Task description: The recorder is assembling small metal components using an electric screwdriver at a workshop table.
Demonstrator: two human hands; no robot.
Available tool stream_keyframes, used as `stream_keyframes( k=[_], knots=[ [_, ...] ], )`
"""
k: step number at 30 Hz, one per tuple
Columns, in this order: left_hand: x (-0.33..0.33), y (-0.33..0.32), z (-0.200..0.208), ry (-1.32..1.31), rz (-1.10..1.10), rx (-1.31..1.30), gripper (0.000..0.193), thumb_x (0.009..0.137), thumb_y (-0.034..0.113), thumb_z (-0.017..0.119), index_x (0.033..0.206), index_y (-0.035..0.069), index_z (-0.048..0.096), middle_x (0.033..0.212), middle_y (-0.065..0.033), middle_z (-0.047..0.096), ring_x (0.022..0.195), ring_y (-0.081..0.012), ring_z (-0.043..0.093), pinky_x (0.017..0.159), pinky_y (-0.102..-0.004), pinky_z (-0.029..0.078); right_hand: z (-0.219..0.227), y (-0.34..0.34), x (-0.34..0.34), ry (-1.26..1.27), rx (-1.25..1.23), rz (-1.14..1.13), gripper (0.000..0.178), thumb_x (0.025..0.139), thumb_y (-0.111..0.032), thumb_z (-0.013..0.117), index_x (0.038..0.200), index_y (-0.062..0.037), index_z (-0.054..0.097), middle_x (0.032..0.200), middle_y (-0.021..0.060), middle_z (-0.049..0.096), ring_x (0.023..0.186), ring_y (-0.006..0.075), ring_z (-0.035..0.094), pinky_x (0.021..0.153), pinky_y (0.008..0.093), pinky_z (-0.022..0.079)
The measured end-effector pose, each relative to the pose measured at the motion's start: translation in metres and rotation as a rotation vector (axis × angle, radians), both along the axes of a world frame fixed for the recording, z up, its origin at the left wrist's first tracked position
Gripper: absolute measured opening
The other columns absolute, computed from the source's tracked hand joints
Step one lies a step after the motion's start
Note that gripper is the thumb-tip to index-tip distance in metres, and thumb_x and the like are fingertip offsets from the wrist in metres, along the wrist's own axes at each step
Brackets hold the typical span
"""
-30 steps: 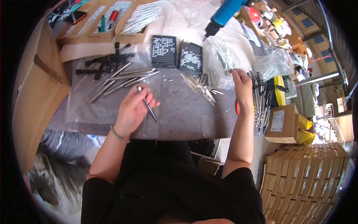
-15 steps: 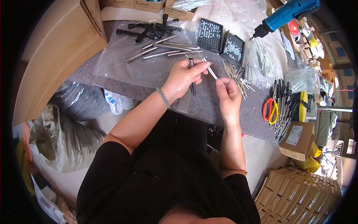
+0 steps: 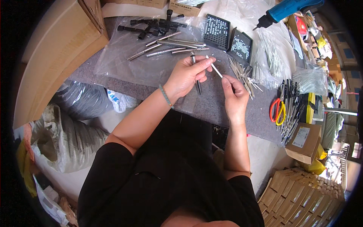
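My left hand [image 3: 185, 75] is closed around a dark, shiny metal tube [image 3: 199, 87], which stands nearly upright across its fingers. Between its thumb and forefinger it also pinches the far end of a thin white rod [image 3: 216, 70]. At the rod's near end, my right hand [image 3: 236, 96] grips it with thumb and curled fingers, so the rod slants between both hands. Just right of the hands lies a bunch of thin metal rods [image 3: 244, 77]. Beyond the left hand, several silver metal tubes [image 3: 166, 49] rest on a clear plastic sheet [image 3: 121, 56].
Black T-shaped parts [image 3: 159, 26] lie at the back. Two black perforated trays [image 3: 217, 32] hold small light pieces. A blue power driver [image 3: 283, 13] hangs at upper right. Scissors [image 3: 280, 111] with red and yellow handles lie beside dark rods [image 3: 291, 109]. A large carton [image 3: 56, 49] stands left.
The whole view has shifted slightly, with table items a little further right. Both hands keep hold of the rod, and the tube stays in the left hand.
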State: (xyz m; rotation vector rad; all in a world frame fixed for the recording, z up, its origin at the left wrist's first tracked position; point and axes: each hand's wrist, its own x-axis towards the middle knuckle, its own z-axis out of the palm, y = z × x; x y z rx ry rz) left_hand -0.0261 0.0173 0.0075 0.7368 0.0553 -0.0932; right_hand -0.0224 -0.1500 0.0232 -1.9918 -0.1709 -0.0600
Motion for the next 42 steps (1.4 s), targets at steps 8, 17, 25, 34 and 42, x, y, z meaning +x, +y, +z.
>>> stream_keyframes(
  k=[8, 17, 25, 34, 42],
  knots=[
    [0.002, 0.001, -0.009, -0.096, -0.057, -0.117, 0.022, 0.088, 0.009, 0.055, 0.107, -0.003, 0.059, 0.083, -0.0041, 0.058, 0.059, -0.0068, 0.043, 0.059, -0.0233, 0.037, 0.004, 0.002, -0.001, -0.187, -0.227, 0.024, 0.016, 0.085, -0.014, 0.063, 0.093, -0.0011, 0.066, 0.076, 0.0048, 0.062, 0.063, 0.0089, 0.054, 0.06, 0.0233, 0.045],
    [0.012, 0.012, -0.024, -0.139, 0.047, -0.541, 0.018, 0.086, 0.0, 0.043, 0.102, -0.001, 0.052, 0.11, -0.0184, 0.054, 0.106, -0.0288, 0.051, 0.102, -0.0457, 0.036, 0.001, -0.021, -0.032, -0.137, -0.01, -0.094, 0.011, 0.081, -0.007, 0.067, 0.09, -0.0012, 0.067, 0.067, 0.001, 0.057, 0.056, 0.0048, 0.047, 0.052, 0.0195, 0.039],
    [0.012, 0.013, -0.013, -0.031, 0.136, -0.654, 0.009, 0.088, -0.001, 0.043, 0.09, 0.0, 0.051, 0.106, -0.0228, 0.055, 0.104, -0.035, 0.053, 0.101, -0.0478, 0.038, -0.008, -0.032, -0.055, -0.3, -0.1, -0.116, 0.013, 0.077, -0.006, 0.071, 0.089, -0.0027, 0.068, 0.059, 0.0015, 0.052, 0.052, 0.0068, 0.046, 0.048, 0.0222, 0.038],
    [0.013, 0.015, -0.024, -0.132, 0.064, -0.678, 0.01, 0.088, -0.001, 0.043, 0.095, -0.001, 0.05, 0.115, -0.0225, 0.051, 0.112, -0.0328, 0.049, 0.106, -0.0462, 0.033, 0.0, -0.023, -0.051, -0.426, -0.391, -0.087, 0.01, 0.075, -0.008, 0.07, 0.085, -0.0076, 0.068, 0.061, 0.0073, 0.057, 0.049, 0.0174, 0.052, 0.048, 0.0267, 0.043],
    [0.004, 0.003, -0.006, -0.174, -0.118, -0.227, 0.019, 0.093, 0.009, 0.046, 0.109, 0.002, 0.053, 0.111, -0.0177, 0.057, 0.107, -0.0281, 0.055, 0.098, -0.0399, 0.041, 0.005, -0.006, -0.031, -0.425, -0.277, -0.209, 0.01, 0.076, -0.009, 0.07, 0.086, -0.0073, 0.068, 0.063, 0.0082, 0.059, 0.053, 0.0177, 0.056, 0.051, 0.028, 0.045]
  ],
)
